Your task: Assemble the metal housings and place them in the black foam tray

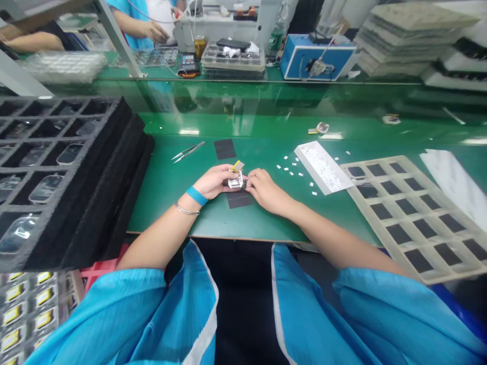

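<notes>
Between my hands is a small white-and-silver device housing point(236, 180) with a yellow-edged flat piece point(238, 166) sticking up from it. My left hand point(215, 181) is closed around the housing's left side. On the other side, my right hand point(264, 188) has its fingers pinched together at the housing's right edge; whatever lies between those fingertips is too small to make out. Beneath them a dark rectangular sheet point(239, 199) lies on the green table. A second dark sheet point(225, 149) lies farther back, with metal tweezers point(188, 151) to its left.
A white box of small white pieces point(322, 167) sits to the right, several pieces scattered beside it. Beyond is a pale compartment tray point(384, 200). Stacked black foam trays point(110, 167) rise at left. A blue box point(317, 58) stands behind; a co-worker's hand point(155, 32) shows across the bench.
</notes>
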Demonstrator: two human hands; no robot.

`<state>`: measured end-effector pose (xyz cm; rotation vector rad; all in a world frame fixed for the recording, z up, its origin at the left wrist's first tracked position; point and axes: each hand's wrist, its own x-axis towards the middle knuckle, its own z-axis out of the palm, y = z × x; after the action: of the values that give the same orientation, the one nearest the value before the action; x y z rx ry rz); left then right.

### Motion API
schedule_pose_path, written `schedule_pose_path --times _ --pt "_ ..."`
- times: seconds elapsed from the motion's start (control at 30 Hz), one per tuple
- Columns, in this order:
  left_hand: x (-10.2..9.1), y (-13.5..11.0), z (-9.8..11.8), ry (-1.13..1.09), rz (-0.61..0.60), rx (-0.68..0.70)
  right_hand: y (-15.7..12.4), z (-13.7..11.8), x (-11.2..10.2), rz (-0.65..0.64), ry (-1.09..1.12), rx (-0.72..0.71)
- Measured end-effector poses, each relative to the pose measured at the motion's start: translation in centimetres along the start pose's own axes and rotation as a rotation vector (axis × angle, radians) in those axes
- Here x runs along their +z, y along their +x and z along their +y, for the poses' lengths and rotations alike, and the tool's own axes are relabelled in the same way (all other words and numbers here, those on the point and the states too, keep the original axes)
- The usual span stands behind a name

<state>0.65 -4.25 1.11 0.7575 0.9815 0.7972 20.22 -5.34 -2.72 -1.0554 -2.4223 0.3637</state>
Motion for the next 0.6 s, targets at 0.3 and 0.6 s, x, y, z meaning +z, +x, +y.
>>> schedule_pose_path --times 0.3,0.6 --pt "0.6 0.3 -0.4 0.051 0.113 0.060 2.1 -2.0 -3.6 0.322 0.326 -0.064" --pt "0.6 0.7 -0.6 0.099 0.168 0.061 3.6 0.2 0.2 0.146 0.779 0.198"
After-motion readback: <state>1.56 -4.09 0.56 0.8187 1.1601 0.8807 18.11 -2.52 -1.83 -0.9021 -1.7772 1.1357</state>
